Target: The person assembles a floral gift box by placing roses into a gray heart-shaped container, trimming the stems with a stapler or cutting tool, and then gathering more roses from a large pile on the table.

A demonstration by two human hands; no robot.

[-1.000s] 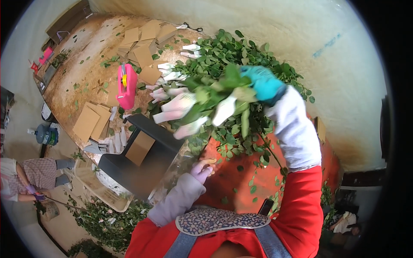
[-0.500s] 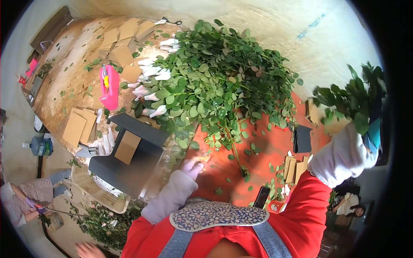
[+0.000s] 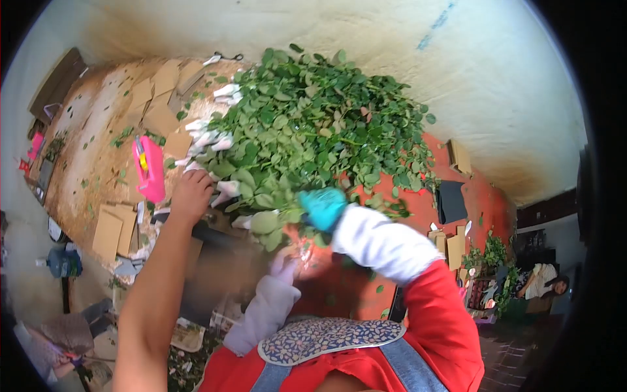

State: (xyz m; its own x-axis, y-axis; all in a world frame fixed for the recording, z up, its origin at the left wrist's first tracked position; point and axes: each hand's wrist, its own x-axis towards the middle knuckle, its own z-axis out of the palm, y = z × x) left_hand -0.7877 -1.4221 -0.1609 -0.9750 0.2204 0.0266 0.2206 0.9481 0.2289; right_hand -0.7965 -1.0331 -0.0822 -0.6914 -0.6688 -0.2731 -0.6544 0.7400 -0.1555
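Note:
My right hand [image 3: 323, 208], in a teal glove, is closed round leafy green stems at the near side of a large heap of leafy stems [image 3: 326, 130]. White-wrapped heads [image 3: 227, 191] stick out along the heap's left side. Close below the leaves is my left hand [image 3: 286, 262], in a pale pink glove with a lilac sleeve cover; its fingers are blurred, and their grip is unclear. From the left, another person's bare arm [image 3: 153, 281] reaches in, the hand at the white-wrapped heads.
A pink tape dispenser [image 3: 151, 171] and cardboard pieces [image 3: 115, 230] lie on the table's left part. Toward the right are a black folded sheet [image 3: 450, 201] and more cardboard pieces [image 3: 455, 249] on the red surface. Scissors [image 3: 230, 56] lie at the back by the wall.
My right hand has swung in from the far right with its leafy stems to the heap. The other person's arm has come up from the lower left. My left hand stays about where it was.

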